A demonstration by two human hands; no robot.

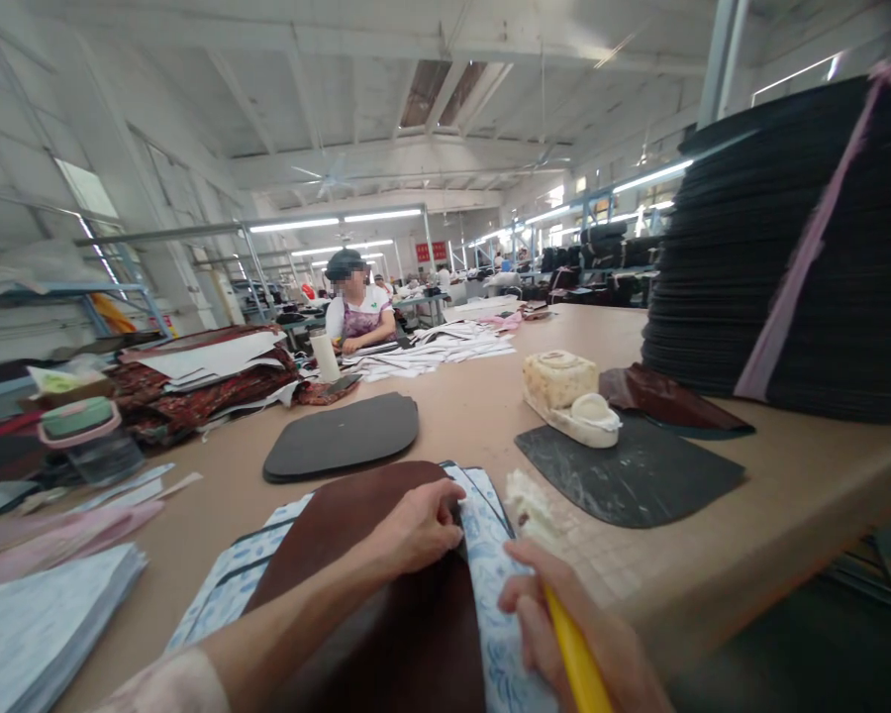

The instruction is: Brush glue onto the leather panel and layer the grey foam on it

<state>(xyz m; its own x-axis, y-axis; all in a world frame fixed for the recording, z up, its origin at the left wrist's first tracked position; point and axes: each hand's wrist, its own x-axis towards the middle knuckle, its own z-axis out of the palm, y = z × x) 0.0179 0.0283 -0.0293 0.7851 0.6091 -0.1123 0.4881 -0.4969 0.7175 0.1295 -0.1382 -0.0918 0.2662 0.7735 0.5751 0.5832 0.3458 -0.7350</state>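
A dark brown leather-like sheet lies in front of me over blue-and-white patterned cloth, which shows along both sides. My left hand is closed in a pinch at the sheet's right edge, where it meets the cloth. What lies between its fingertips is mostly hidden. My right hand grips a brush by its yellow handle. The brush's whitish, clumped bristles point away from me, just right of the cloth.
A crusted cream-coloured container sits on a dark board. Black rounded panels lie ahead. A tall black stack stands right, patterned sheets left, beside a lidded jug. Another person works across the table.
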